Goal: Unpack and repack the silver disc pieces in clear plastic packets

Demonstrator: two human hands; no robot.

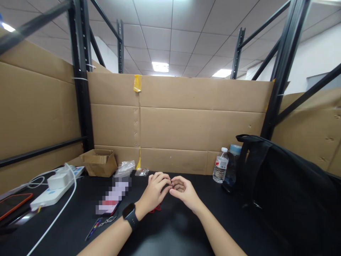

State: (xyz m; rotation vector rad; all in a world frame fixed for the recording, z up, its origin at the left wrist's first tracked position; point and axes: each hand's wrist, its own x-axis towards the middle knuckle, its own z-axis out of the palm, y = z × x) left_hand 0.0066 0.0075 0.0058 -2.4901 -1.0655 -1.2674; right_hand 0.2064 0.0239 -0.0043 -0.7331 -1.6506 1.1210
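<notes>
Fingers (177, 194) of left hand (156, 188) and right hand (188, 195) pinch something tiny (172, 185) above black tabletop (170, 234), cardboard wall (176, 128) behind

Fairly bright, even white light falls from ceiling lights (160, 67) above and beyond both hands, whose rectangles blow out to pure white. The left hand (159, 188) and right hand (183, 190) are clearly exposed, but the detail where their fingertips meet is too small to make out. Below them the black bench (165, 245) carries a hazy sheen and soft, weak shadow. Right of the right hand, the bag (287, 192) sinks into near-black. A coarse mosaic patch (113, 195) hides detail left of the left hand. Wide-angle distortion tilts the posts (82, 78) outward; the outer edges look stretched and soft.
</notes>
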